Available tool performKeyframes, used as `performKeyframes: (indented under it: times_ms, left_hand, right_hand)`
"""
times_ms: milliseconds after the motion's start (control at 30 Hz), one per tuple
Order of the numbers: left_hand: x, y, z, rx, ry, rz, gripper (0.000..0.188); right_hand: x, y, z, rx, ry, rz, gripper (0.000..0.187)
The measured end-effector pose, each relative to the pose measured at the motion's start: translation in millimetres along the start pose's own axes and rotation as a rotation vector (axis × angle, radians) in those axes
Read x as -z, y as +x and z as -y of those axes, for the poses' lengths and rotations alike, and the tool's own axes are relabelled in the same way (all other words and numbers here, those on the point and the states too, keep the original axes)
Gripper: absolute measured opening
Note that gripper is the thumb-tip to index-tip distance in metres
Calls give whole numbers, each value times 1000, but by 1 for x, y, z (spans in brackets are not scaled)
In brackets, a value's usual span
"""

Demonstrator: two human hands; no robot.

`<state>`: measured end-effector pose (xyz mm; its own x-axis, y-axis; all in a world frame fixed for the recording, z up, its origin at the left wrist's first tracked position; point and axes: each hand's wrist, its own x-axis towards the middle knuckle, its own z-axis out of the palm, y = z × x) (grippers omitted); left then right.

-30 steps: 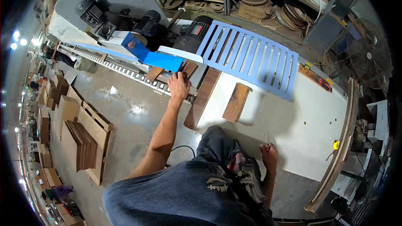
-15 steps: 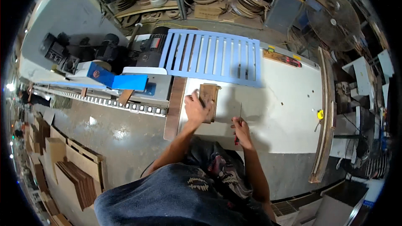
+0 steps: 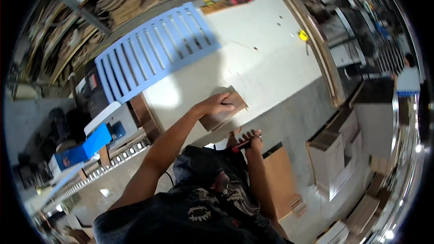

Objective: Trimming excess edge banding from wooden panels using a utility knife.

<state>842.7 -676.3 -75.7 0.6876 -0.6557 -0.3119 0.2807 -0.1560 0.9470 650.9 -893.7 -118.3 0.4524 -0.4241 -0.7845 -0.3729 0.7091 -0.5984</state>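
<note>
My left hand (image 3: 216, 105) rests over a small stack of brown wooden strips (image 3: 214, 123) at the near edge of the white worktable (image 3: 275, 70), thumb and fingers closed about it. Just off that edge, close to my body, my right hand (image 3: 254, 141) is curled round a slim hand tool with a red-and-black handle (image 3: 241, 146). What kind of tool it is cannot be made out now.
A pale blue slatted panel (image 3: 156, 47) lies on the table's far left. Beyond are a wooden strip (image 3: 216, 7) and a yellow tape measure (image 3: 303, 35). A machine with a blue guard (image 3: 97, 142) stands left. Cardboard boxes (image 3: 326, 159) and a brown board (image 3: 279, 178) are at right.
My view has turned to the right. The left hand has brought the wooden stack to the table's near edge. My right hand, still with the tool, has dropped toward my body.
</note>
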Motion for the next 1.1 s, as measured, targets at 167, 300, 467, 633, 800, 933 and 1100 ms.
performKeyframes:
  times_ms: [167, 300, 467, 633, 800, 933, 1100]
  left_hand:
    - [-60, 30, -18, -49, 308, 373, 87]
    - [-68, 37, -16, 125, 227, 331, 77]
    - [-14, 66, -8, -400, 627, 246, 38]
    - [-19, 70, -30, -153, 649, 196, 44]
    - [-71, -5, -50, -127, 1221, -60, 99]
    - [-74, 9, -43, -190, 1288, -33, 108]
    - [-62, 77, -57, -575, 1297, 309, 100]
  right_hand:
    - [-33, -28, -31, 24, 365, 222, 52]
    - [-28, -57, -18, -32, 309, 76, 53]
    - [-61, -95, 7, -3, 317, 162, 50]
    - [-76, -85, 8, 70, 206, 221, 60]
    - [-54, -95, 13, -51, 291, 161, 36]
    - [-2, -88, -6, -74, 359, -42, 24]
    - [39, -101, -9, -2, 316, -115, 25]
